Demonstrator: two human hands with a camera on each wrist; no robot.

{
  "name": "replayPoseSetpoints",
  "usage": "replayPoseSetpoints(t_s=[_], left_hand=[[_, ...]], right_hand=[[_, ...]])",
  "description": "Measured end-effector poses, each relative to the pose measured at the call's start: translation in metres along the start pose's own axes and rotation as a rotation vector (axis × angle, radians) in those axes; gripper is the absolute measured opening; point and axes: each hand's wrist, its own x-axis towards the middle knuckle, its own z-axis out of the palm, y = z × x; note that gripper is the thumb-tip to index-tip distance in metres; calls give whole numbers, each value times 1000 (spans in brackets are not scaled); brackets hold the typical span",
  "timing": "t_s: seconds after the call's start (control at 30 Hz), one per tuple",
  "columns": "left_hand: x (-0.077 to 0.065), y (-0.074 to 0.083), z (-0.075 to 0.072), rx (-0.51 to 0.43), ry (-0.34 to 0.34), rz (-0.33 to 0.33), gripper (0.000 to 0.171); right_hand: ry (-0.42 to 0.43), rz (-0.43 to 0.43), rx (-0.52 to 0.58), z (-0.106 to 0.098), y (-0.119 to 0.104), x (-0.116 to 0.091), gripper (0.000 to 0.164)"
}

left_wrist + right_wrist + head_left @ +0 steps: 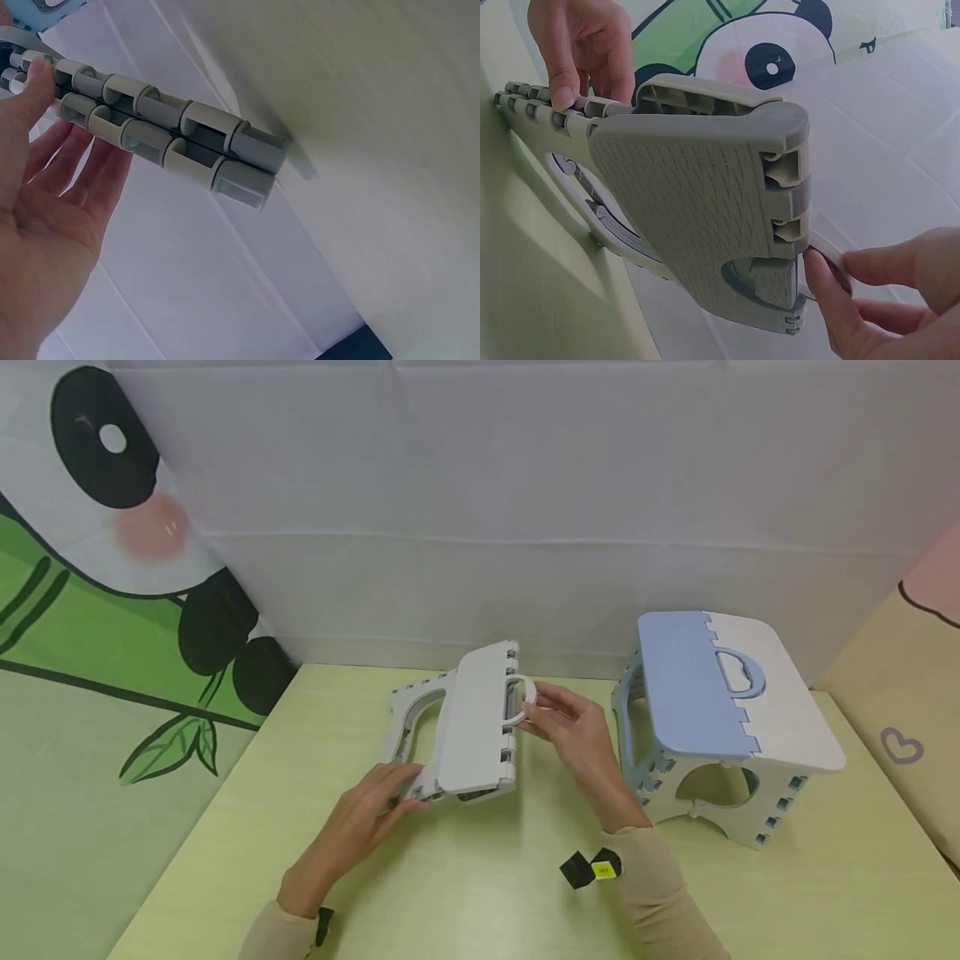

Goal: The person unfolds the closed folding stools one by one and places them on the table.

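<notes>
A grey-white folding stool [475, 718], mostly folded, is held tilted over the table between both hands. My left hand [365, 810] grips its near lower side, thumb and fingers on opposite faces of the hinged leg edge, as the left wrist view shows along the hinge knuckles [180, 127]. On the other side, my right hand [573, 735] pinches the looped carry handle [529, 700] at the edge of the seat. In the right wrist view the textured seat panel [682, 187] faces the camera, and the right fingers [829, 292] curl about the handle.
A blue and white folding stool [697, 685] stands unfolded on the right side of the pale yellow table [465, 893]. A white cloth wall [525, 527] rises behind, with a printed cartoon panel [150, 635] at left. Black pieces [591, 868] sit by the right sleeve.
</notes>
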Motion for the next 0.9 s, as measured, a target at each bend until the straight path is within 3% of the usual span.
replayPoseSetpoints(t_s=[0.67, 0.9], left_hand=[[9, 6, 5, -81, 41, 48, 42], [10, 9, 7, -109, 47, 36, 42]], right_hand=[[4, -51, 2, 1, -20, -4, 45], [-3, -81, 6, 1, -25, -6, 43]])
